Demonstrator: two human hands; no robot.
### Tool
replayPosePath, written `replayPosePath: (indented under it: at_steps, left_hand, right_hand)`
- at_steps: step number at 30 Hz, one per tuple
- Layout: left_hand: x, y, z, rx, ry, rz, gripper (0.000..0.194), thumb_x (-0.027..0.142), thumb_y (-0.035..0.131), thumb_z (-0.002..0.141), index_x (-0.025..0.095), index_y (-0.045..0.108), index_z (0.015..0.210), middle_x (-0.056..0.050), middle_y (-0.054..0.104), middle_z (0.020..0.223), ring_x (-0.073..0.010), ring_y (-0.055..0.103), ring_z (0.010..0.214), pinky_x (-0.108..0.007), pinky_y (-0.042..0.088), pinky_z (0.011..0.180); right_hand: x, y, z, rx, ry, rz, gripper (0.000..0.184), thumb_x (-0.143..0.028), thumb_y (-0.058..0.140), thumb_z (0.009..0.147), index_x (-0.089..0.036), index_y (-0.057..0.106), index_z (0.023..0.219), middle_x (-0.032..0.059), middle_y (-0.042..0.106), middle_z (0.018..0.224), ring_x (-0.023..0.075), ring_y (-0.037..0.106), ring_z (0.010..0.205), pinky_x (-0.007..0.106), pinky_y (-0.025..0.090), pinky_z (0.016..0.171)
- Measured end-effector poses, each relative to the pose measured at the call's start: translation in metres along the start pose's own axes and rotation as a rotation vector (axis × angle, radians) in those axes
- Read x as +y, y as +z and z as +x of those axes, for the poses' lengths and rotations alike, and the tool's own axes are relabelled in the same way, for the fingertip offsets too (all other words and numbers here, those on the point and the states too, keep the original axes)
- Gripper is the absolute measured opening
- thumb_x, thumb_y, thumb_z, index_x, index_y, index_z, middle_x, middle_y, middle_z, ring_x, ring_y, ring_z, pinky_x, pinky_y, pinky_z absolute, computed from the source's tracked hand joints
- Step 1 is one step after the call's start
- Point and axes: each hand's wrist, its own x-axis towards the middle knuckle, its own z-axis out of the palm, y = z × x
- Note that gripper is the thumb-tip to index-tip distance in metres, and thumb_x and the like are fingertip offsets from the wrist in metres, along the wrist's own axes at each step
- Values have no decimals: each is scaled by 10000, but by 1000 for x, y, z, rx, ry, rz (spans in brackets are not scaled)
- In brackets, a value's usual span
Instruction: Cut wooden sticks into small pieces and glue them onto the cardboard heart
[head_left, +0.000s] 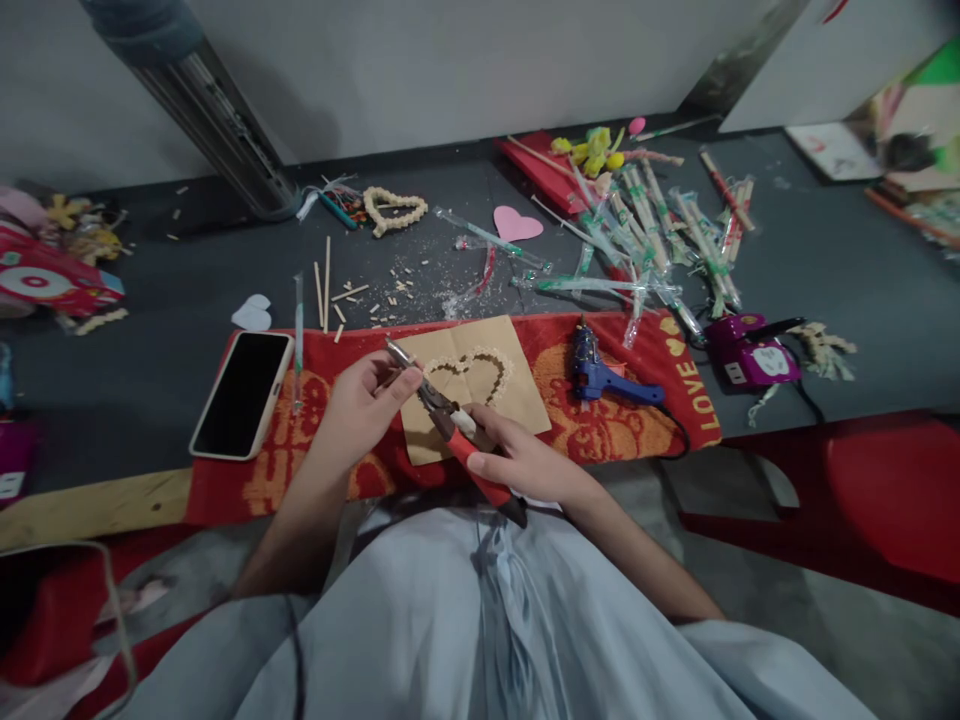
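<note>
Centre of frame: pliers point(458, 445), red-handled, slanting from upper left to lower right above a brown paper sheet point(529, 405). Held in both hands. With left hand point(365, 402), thumb and fingers together, pinched on the metal end near the tip. With right hand point(523, 458), wrapped round the red handles, thumb lying along the nearer one. Some pale bit between the right fingers and the tool; too small to identify.

On the sheet, just beyond the pliers: a beaded heart outline point(504, 378), partly hidden by tool and fingers. Under the sheet, a red and orange towel point(630, 435) along the table edge. At left end of towel, a phone point(244, 398), dark screen up. Right of centre, on the towel, a blue glue gun point(604, 378), nozzle toward top of frame.

On the dark table point(187, 280), left of upper centre: a second heart outline point(370, 208), pale, with loose sticks point(326, 285) and short cut bits below. Upper middle: a pink paper heart point(517, 223). Upper right: a heap of wrapped sticks point(645, 215), many overlapping. Beyond the towel's right end, a purple device point(750, 352).
</note>
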Motion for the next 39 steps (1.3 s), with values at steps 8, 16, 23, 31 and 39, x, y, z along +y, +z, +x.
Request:
replayPosePath:
  at_steps: [8, 16, 23, 31, 39]
  left_hand:
    - [9, -1, -8, 95, 60, 74, 442, 576, 647, 697, 156, 607, 831, -78, 691, 834, -178, 633, 779, -281, 509, 709]
    - [0, -10, -10, 46, 103, 116, 460, 595, 444, 842, 174, 627, 830, -17, 576, 626, -133, 539, 580, -247, 424, 536]
    - [-6, -8, -14, 89, 220, 426, 267, 362, 495, 854, 189, 659, 974, -45, 698, 913, -176, 627, 850, -271, 471, 766]
    - [-9, -6, -15, 104, 262, 480, 246, 287, 451, 863, 183, 672, 891, -39, 684, 860, -164, 608, 797, -259, 455, 726]
    - [-9, -6, -18, 107, 215, 486, 198, 282, 473, 840, 187, 607, 729, 0, 569, 670, -130, 505, 627, -238, 393, 601]
  right_hand:
    - [-25, -1, -4, 70, 33, -405, 449, -418, 627, 751, -162, 507, 1100, 83, 601, 1016, 210, 550, 863, 306, 407, 731]
    - [-28, 5, -6, 146, 47, -498, 329, -253, 536, 735, -147, 492, 1043, 97, 589, 970, 231, 538, 877, 324, 403, 743]
    - [-28, 6, -10, 136, 95, -472, 231, -263, 492, 753, -179, 448, 963, 76, 555, 941, 227, 520, 875, 341, 407, 761]
    - [-29, 5, -13, 101, 105, -432, 241, -256, 496, 750, -176, 418, 963, 104, 548, 1019, 234, 519, 914, 367, 420, 803]
    - [-27, 2, -15, 84, 67, -422, 301, -246, 508, 744, -171, 428, 1025, 119, 549, 1076, 247, 523, 977, 390, 428, 850]
